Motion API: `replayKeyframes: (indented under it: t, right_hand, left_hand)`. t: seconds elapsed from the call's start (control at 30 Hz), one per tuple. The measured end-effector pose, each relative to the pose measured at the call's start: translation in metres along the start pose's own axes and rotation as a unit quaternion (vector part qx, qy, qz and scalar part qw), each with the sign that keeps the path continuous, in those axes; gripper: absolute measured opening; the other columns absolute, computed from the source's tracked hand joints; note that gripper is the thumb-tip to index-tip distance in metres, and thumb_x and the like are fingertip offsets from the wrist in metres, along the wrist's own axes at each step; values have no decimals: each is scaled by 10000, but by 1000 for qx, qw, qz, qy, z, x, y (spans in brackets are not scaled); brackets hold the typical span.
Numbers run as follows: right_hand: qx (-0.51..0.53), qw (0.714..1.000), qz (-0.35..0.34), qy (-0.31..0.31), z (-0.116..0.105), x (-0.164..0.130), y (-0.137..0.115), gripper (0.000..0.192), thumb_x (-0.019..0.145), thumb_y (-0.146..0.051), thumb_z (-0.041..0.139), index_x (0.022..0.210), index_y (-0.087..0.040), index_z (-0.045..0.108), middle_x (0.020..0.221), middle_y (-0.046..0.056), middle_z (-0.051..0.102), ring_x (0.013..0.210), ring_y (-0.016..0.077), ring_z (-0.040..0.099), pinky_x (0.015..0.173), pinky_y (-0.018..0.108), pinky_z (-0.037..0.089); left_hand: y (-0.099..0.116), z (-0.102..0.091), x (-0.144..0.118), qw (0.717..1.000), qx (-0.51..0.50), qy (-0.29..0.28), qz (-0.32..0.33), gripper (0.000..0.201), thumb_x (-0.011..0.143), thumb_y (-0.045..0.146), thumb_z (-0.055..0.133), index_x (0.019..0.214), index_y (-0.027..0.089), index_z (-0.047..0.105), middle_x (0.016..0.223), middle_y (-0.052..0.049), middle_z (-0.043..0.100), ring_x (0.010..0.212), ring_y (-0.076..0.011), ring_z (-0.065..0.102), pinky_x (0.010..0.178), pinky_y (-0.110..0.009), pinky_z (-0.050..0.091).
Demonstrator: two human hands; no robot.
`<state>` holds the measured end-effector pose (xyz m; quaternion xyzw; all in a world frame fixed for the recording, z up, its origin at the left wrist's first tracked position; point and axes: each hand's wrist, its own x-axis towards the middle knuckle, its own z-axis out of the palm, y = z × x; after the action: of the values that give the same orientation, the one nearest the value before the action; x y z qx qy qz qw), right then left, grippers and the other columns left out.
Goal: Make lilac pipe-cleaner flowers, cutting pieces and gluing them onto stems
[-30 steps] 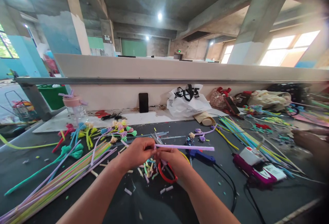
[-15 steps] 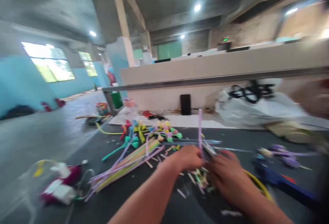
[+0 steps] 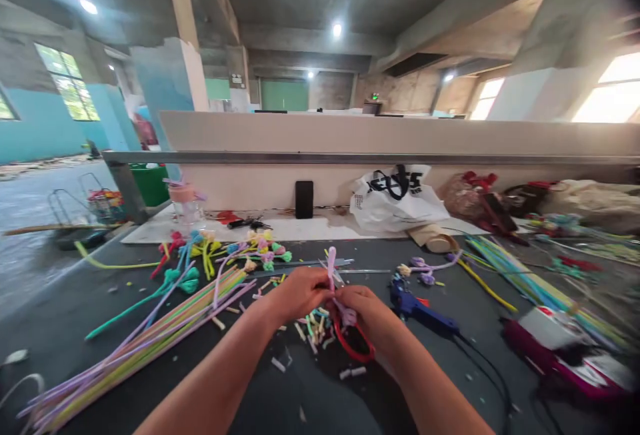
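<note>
a: what's the surface like?

b: a dark tabletop strewn with cut scraps. a long sheaf of pastel pipe cleaners lies toward 8 o'clock of the hands, and finished little chenille flowers sit toward 10 o'clock.

a: and the hands?

b: the left hand and the right hand meet at the centre, both closed on a lilac pipe cleaner. its free end stands upright above the fingers. a red-handled pair of scissors hangs at the right hand, its loop just below the fingers.

a: anything beside them?

b: a blue glue gun lies at 3 o'clock, just beside the right hand, its cord trailing toward 5 o'clock. a white plastic bag and a black phone lean against the low pale wall at 12 o'clock.

a: the room?

b: a bare concrete hall with pillars, ceiling lamps, teal-painted walls at 9 o'clock and bright windows at 2 o'clock.
</note>
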<state>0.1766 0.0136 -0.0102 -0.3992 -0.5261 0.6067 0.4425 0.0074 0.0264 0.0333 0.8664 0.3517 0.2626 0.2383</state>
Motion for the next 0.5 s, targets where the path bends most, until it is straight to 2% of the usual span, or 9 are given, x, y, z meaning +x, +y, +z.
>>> replayKeyframes:
  t: [0.07, 0.13, 0.23, 0.33, 0.43, 0.5]
  right_hand:
    - [53, 997, 30, -44, -4, 0, 3, 169, 680, -294, 624, 669, -134, 677, 561, 28, 609, 467, 105, 490, 476, 225, 348]
    - [85, 994, 27, -56, -6, 0, 4, 133, 679, -260, 635, 675, -133, 674, 604, 27, 623, 495, 95, 503, 504, 217, 360]
    - [89, 993, 24, -71, -6, 0, 3, 143, 694, -260, 637, 678, -121, 668, 618, 29, 620, 510, 90, 506, 516, 211, 363]
    - [81, 992, 28, -88, -7, 0, 2, 157, 687, -277, 648, 693, -121, 657, 608, 18, 599, 509, 87, 491, 516, 212, 361]
    - [47, 995, 27, -84, -6, 1, 3, 154, 680, -285, 631, 677, -130, 628, 601, 7, 577, 498, 87, 473, 508, 217, 352]
    - [-52, 997, 6, -55, -5, 1, 3, 159, 716, -286, 557, 651, -145, 593, 566, -8, 548, 467, 88, 444, 488, 223, 338]
  left_hand:
    - [1, 3, 0, 1000, 5, 11, 21, 172, 780, 190, 468, 675, 152, 599, 658, 2, 577, 616, -108, 506, 587, -184, 366]
    - [2, 5, 0, 998, 31, 31, 36, 173, 787, 191, 462, 670, 154, 584, 656, 0, 560, 616, -111, 492, 591, -190, 359]
    - [1, 5, -1, 996, 55, 47, 43, 175, 790, 182, 455, 651, 162, 559, 631, 5, 531, 587, -107, 462, 575, -197, 338]
    - [2, 4, -2, 997, 54, 39, 38, 182, 789, 173, 442, 634, 162, 536, 628, 3, 514, 592, -108, 450, 577, -203, 326]
    - [5, 5, -2, 999, 37, 27, 19, 184, 788, 194, 432, 632, 164, 525, 622, 9, 502, 579, -103, 438, 559, -204, 313]
    - [5, 7, -2, 999, 25, 32, -7, 171, 764, 193, 441, 614, 166, 516, 613, 15, 494, 578, -103, 428, 565, -210, 306]
